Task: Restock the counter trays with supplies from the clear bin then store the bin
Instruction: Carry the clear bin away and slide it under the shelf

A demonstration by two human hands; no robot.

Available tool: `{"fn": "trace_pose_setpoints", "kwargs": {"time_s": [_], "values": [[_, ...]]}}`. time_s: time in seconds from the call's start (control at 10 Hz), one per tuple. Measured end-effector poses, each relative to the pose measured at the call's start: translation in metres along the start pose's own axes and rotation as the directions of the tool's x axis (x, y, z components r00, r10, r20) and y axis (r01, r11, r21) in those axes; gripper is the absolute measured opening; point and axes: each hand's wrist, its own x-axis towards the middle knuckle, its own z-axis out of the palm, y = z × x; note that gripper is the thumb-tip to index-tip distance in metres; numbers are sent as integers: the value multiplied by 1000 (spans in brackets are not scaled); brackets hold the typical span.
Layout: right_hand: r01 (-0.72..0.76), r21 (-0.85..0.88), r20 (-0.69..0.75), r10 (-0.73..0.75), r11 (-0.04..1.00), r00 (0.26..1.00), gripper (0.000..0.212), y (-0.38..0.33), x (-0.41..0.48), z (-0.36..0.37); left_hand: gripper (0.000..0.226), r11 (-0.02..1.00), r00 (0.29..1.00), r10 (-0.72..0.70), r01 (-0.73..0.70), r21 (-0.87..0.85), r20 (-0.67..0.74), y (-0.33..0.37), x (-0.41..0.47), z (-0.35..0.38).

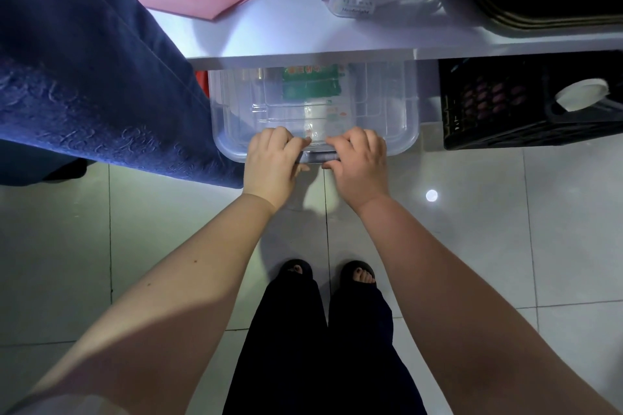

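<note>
Now both hands, left (273,162) and right (358,162), gripped the bin (387,118), sitting half under the table (296,34); a crooked shove risked jamming it against the crate (505,111).

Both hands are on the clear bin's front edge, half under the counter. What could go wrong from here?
1. Both hands, left hand and right hand, grip only the front handle of the clear bin; a lopsided push or pull may skew it against the black crate on its right.
2. The blue cloth hangs right beside the bin's left corner and could snag or drag.
3. The counter edge sits just above the lid, so lifting the bin could knock it.
</note>
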Motion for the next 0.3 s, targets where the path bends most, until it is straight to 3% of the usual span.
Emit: {"fn": "trace_pose_setpoints", "kwargs": {"time_s": [0.2,0.3], "values": [[-13,16,34,12,1000,999,35,-4,1,-7,36,998,996,-32,28,53,79,9,4,-9],[-45,1,173,44,999,984,43,-11,7,-20,38,990,987,-53,33,134,152,16,8,-17]]}}
